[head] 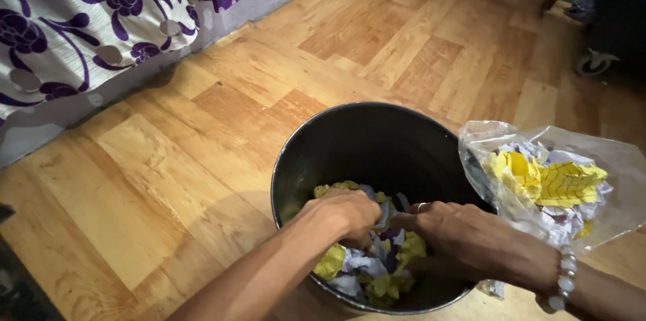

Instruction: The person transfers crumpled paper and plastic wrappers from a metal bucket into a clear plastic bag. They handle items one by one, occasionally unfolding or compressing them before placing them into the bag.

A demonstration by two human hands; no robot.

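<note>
A round black bin [336, 139] stands on the wooden floor, with crumpled yellow, white and purple paper scraps [377, 274] in its bottom. Both my hands reach down inside it. My left hand [343, 217] is closed around a bunch of the scraps. Beside it, my right hand [464, 237], with a ring and a white bead bracelet at the wrist, grips more of the crumpled paper. A clear plastic bag [552, 186] holding more yellow and white crumpled paper lies against the bin's right rim.
Light wooden floor [168, 173] surrounds the bin. A white cloth with purple flowers [87, 18] hangs at the upper left. A dark piece of furniture on a caster wheel [595, 62] stands at the upper right.
</note>
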